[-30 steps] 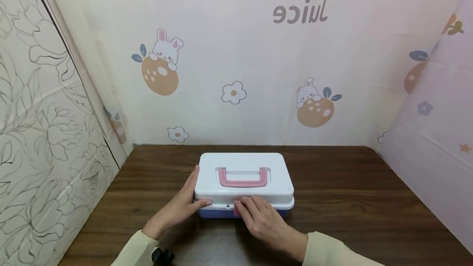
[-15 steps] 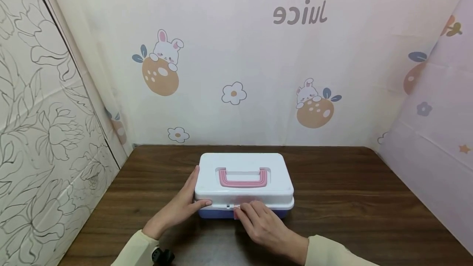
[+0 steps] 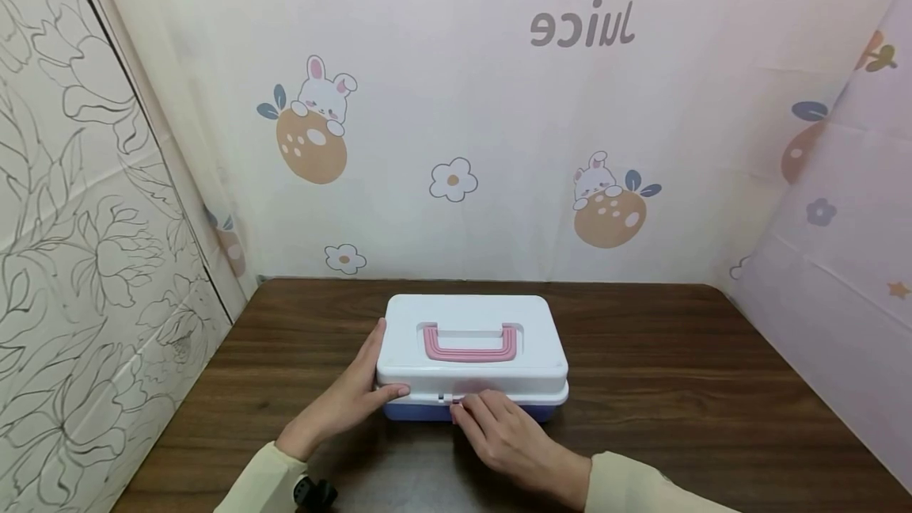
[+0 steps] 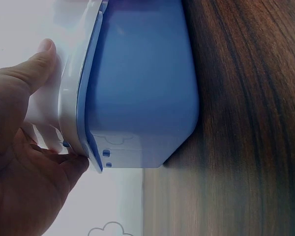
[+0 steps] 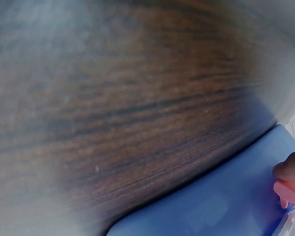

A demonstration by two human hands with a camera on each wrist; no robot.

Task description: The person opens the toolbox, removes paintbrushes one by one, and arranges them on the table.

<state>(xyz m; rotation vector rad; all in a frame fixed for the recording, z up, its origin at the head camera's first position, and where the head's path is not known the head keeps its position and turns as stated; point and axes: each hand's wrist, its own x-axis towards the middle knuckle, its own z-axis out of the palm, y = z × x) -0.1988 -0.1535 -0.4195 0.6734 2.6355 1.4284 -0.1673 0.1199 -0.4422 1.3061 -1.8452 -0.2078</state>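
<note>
A storage box (image 3: 406,315) with a white lid, pink carry handle (image 3: 470,355) and blue base (image 4: 142,69) stands on the table. The lid lies down over the base. My left hand (image 3: 345,398) holds the lid's front left corner, thumb on the front face and fingers along the side. In the left wrist view, those fingers bend against the lid's rim. At the front middle, my right hand (image 3: 509,438) pinches the pink latch (image 5: 289,191) between thumb and fingers. The latch sticks out from the blue wall in the right wrist view; the fingers hide much of it from above.
The dark wood-grain table (image 3: 677,386) extends to both sides of the box. Behind it hangs a pale printed curtain (image 3: 399,101), with a floral panel (image 3: 93,275) at left. A small black object (image 3: 315,493) lies by the left sleeve.
My right fingers have dropped slightly at the front, and the pink latch has tipped down and outward with them. The left hand and the box have stayed put.
</note>
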